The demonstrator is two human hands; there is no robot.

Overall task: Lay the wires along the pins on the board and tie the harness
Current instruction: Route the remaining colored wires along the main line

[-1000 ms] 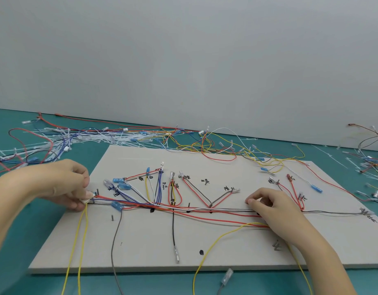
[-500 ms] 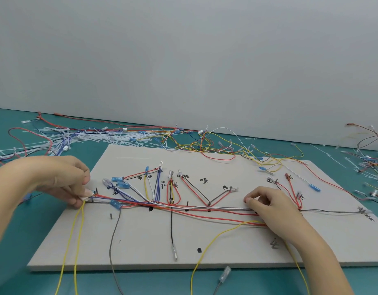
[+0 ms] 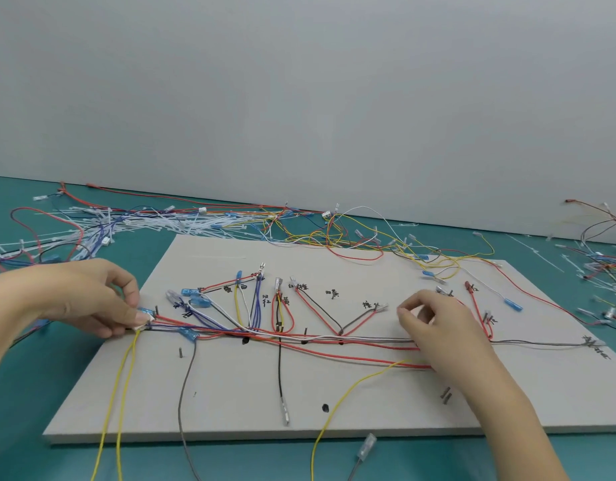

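Observation:
A pale grey board lies on the teal table, studded with small dark pins and handwritten marks. A bundle of red, grey, white and purple wires runs left to right across its middle, with branches fanning up to blue and clear terminals. My left hand sits at the board's left edge and pinches the bundle's end with a small white connector, from which two yellow wires hang off the front. My right hand rests on the bundle right of centre, fingers curled over the wires. Another yellow wire loops off the front edge.
A heap of white cable ties and loose coloured wires lies behind the board on the left and centre. More wires and ties are scattered at the far right. A grey wall stands behind. A loose clear terminal lies before the board.
Both hands have stayed on the wire bundle with only slight shifts. My right hand's fingers have lifted and curled a little. The view has tilted slightly.

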